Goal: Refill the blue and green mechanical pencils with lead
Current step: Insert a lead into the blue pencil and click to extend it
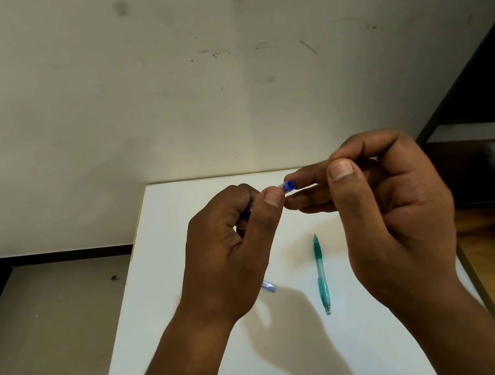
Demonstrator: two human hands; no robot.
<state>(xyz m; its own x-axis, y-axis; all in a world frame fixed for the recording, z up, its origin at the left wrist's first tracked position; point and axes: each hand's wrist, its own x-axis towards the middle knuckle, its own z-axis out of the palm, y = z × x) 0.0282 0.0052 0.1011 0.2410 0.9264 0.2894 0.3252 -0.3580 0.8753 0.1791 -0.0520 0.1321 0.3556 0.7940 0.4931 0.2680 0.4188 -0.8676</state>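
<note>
Green pencil: translucent green plastic mechanical pencil (321, 274) lies flat on the white rectangular worktop (172, 331), tip pointing away, between the two wrists.
Clear piece: small translucent tube (269, 286) lies on the worktop, partly hidden behind the left wrist.
Left hand (233, 248): fingers curled and clamped round the blue mechanical pencil (287, 186), raised above the worktop.
Blue pencil: only its round blue end shows past the left thumb.
Right hand (390, 206): thumb and fingers pinched together beside that blue end; whether they hold anything cannot be told.
Wall: scuffed, pale, behind the worktop.
</note>
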